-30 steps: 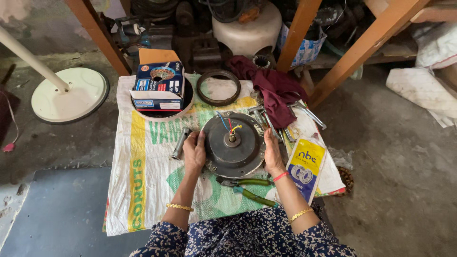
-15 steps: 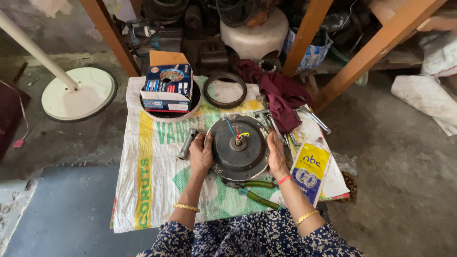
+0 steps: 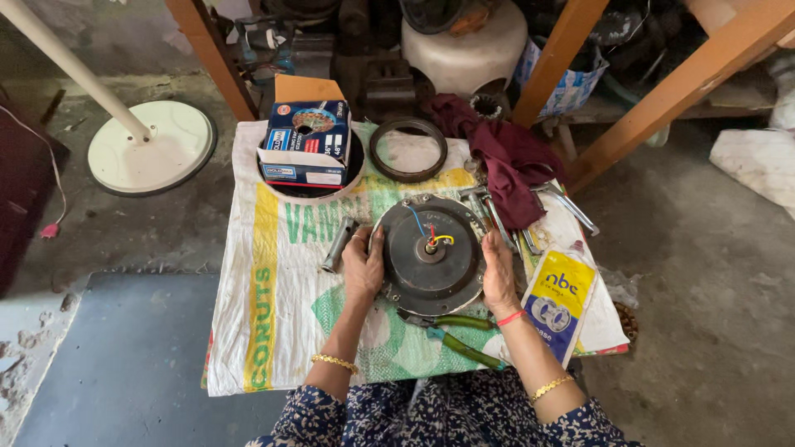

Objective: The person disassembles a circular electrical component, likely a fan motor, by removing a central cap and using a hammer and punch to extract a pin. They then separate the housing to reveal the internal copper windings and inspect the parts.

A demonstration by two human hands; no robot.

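Round dark metal motor disc [image 3: 431, 257] lies flat on a white woven sack [image 3: 273, 281] with green and yellow print, spread over a small table; it sits in the middle, between both hands. A blue and white cardboard box [image 3: 305, 142] with its orange flap open stands in a round white bowl [image 3: 310, 192] at the back of the sack; what is inside the box cannot be seen. A yellow and blue pouch [image 3: 559, 302] with a small cap lies flat at the right edge.

The disc is grey and dull, with a shiny silver rim; short red, blue and yellow wires [image 3: 432, 233] stick up from its middle hole. The left hand [image 3: 363, 265] presses its fingers against the left rim; the right hand [image 3: 498, 269] cups the right rim; both hands are curled around the edge, holding the disc between them.

A dark metal ring [image 3: 407, 149] lies just behind the disc; a soft dark red cloth [image 3: 505, 157] is bunched up at the back right; a short silver metal tube [image 3: 338, 245] lies just beside the left hand; green-handled pliers [image 3: 455, 335] lie in front of the disc; shiny spanners [image 3: 567, 207] lie by the cloth.
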